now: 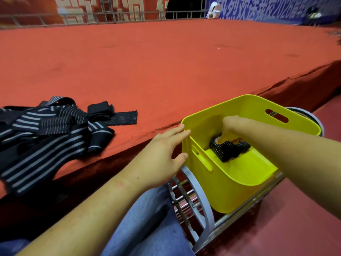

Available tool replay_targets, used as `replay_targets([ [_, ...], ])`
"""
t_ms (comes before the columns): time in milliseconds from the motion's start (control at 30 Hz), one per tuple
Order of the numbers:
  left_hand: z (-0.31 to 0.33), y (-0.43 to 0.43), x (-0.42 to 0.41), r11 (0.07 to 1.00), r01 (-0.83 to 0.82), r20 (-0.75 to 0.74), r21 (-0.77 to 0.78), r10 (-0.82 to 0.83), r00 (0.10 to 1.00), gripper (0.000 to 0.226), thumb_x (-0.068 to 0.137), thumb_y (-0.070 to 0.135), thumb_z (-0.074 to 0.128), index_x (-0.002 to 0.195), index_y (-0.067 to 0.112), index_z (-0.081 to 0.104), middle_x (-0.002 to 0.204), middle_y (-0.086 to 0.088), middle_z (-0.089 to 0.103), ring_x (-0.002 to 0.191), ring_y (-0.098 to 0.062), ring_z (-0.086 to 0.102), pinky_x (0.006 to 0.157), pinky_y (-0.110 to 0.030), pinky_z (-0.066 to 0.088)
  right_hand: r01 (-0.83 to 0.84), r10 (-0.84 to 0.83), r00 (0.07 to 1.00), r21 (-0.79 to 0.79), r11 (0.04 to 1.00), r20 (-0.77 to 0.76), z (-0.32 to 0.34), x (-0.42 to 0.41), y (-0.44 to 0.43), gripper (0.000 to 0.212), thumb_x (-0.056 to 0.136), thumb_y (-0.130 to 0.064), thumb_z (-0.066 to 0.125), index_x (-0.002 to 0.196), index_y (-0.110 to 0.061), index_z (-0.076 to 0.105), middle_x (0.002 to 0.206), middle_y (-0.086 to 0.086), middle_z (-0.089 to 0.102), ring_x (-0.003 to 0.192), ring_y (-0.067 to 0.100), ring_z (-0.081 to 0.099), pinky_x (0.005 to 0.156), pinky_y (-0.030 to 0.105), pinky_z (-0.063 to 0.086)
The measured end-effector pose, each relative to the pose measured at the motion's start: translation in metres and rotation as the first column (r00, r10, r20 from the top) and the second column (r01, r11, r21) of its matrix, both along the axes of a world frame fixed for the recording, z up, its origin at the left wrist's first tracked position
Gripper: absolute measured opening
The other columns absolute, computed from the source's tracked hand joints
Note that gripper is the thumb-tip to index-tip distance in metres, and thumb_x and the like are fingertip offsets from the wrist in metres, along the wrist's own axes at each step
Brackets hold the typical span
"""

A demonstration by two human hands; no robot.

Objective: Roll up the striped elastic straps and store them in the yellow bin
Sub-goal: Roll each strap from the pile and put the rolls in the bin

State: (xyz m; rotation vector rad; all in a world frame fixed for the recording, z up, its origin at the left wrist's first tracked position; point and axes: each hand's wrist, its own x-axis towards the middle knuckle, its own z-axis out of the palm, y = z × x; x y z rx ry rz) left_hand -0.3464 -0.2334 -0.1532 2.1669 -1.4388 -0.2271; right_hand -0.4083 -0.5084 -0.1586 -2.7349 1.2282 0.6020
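My right hand [228, 130] is down inside the yellow bin [230, 191], at about 4 o'clock in my view. Its fingers are curled over a rolled strap [226, 151], black with pale stripes, which lies on the bin's floor towards the far wall. My left hand [162, 156] is wide, with straight fingers. The fingertips touch the bin's rim on its 9 o'clock side, and the thumb is just beside the slot handle there. The loose striped straps [46, 133] lie in a tangled pile at 9 o'clock, on the near edge of the red carpeted surface [166, 61], well apart from the bin. The bin sits on a wire rack [184, 198] with white hoops, just beside my jeans [147, 228] at 6 o'clock.
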Motion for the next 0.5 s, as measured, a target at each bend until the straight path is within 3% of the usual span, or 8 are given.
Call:
replay_targets([
  [67,-0.001,0.002,0.000,1.000,0.009,-0.014,-0.003,-0.009,1.000,0.065,0.103,0.036,0.058,0.160,0.042,0.028,0.169,0.025,0.015,0.155,-0.001,0.015,0.126,-0.025,0.013,0.016,-0.022,0.996,0.064,0.998,0.083,0.010,-0.003,-0.001,0.047,0.089,-0.052,0.080,0.086,-0.007,0.069,0.074,0.004,0.072,0.069,0.022,0.074,0.064,0.035,0.061],
  [233,-0.002,0.021,0.004,0.995,-0.024,-0.059,-0.098,0.018,0.998,0.061,0.103,0.033,0.060,0.158,0.042,0.035,0.165,0.027,0.024,0.151,0.007,0.017,0.122,-0.017,0.013,-0.035,-0.051,0.937,0.238,0.971,0.345,0.034,-0.013,0.004,0.038,0.097,-0.042,0.073,0.082,-0.008,0.076,0.080,0.009,0.079,0.075,0.030,0.076,0.050,0.026,0.052],
  [300,-0.005,0.038,0.007,0.984,-0.081,-0.072,-0.158,0.071,0.995,0.057,0.101,0.031,0.061,0.154,0.041,0.043,0.161,0.027,0.033,0.147,0.011,0.023,0.119,-0.010,0.014,-0.083,-0.093,0.865,0.324,0.942,0.492,0.042,-0.019,0.014,0.033,0.101,-0.033,0.070,0.080,-0.008,0.073,0.073,0.008,0.073,0.064,0.025,0.066,0.044,0.023,0.044],
  [400,-0.009,0.070,0.017,0.950,-0.196,-0.097,-0.243,0.177,0.979,0.051,0.098,0.023,0.065,0.146,0.037,0.054,0.153,0.025,0.046,0.142,0.013,0.033,0.116,-0.006,0.019,-0.178,-0.128,0.727,0.364,0.914,0.675,0.060,-0.015,0.040,0.032,0.101,-0.027,0.070,0.080,-0.003,0.073,0.057,-0.004,0.066,0.050,0.012,0.055,0.050,0.024,0.038],
  [500,-0.011,0.103,0.028,0.901,-0.323,-0.158,-0.288,0.288,0.944,0.046,0.097,0.020,0.067,0.141,0.034,0.061,0.146,0.027,0.052,0.137,0.016,0.038,0.115,-0.006,0.023,-0.298,-0.224,0.604,0.477,0.827,0.765,0.076,-0.001,0.080,0.031,0.101,-0.025,0.069,0.078,-0.004,0.071,0.051,-0.006,0.061,0.039,0.004,0.046,0.046,0.020,0.033],
])
